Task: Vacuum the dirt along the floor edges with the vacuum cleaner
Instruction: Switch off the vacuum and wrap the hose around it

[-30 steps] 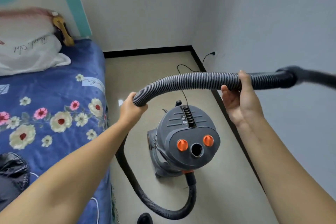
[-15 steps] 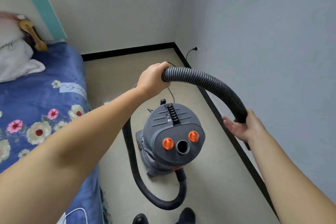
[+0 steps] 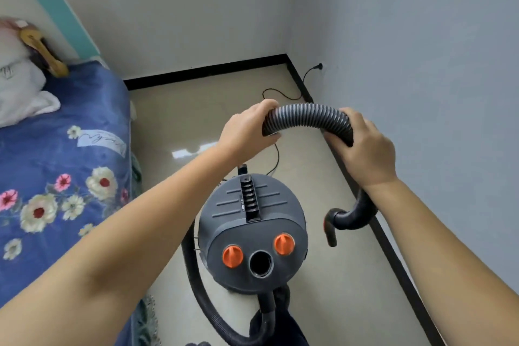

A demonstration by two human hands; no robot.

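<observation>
1. Now both hands grip the hose (image 3: 307, 116): left hand (image 3: 247, 132), right hand (image 3: 365, 152).
2. Hose arches above the vacuum (image 3: 252, 233), which stands on the floor (image 3: 351, 275) near the baseboard (image 3: 393, 255).

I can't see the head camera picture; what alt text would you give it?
Two bare hands, left hand and right hand, grip a ribbed grey hose arched above a grey vacuum cleaner with two orange knobs. The vacuum stands on a beige floor between a blue floral bed and a wall with black skirting.
</observation>
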